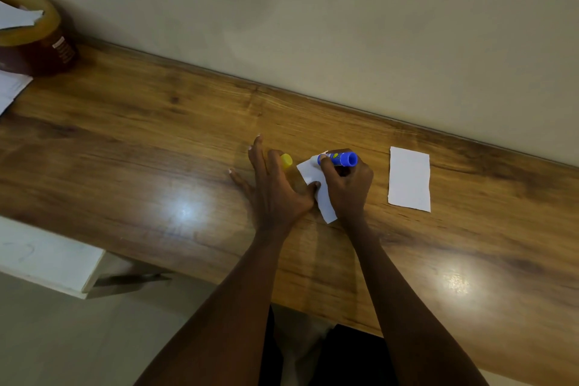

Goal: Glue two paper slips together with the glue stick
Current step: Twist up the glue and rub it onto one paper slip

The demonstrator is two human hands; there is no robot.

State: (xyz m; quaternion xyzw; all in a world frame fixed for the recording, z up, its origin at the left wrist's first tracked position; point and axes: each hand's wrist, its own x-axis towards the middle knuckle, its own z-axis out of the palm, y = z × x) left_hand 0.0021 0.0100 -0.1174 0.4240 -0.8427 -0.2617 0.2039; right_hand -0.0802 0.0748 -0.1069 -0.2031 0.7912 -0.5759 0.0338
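My right hand [346, 186] grips a blue glue stick [340, 159], its white tip touching the far corner of a white paper slip [316, 188] that lies on the wooden table [156, 141]. My left hand [275, 188] rests flat on the table with fingers spread, its thumb pressing the slip's left edge. The yellow cap [286, 161] lies just beyond my left fingers. A second white paper slip [409, 178] lies flat to the right, apart from both hands.
A brown round container [34, 41] with torn paper inside stands at the far left by the wall. White sheets [11, 88] lie beside it. A white board [47, 260] sits below the table's near edge on the left.
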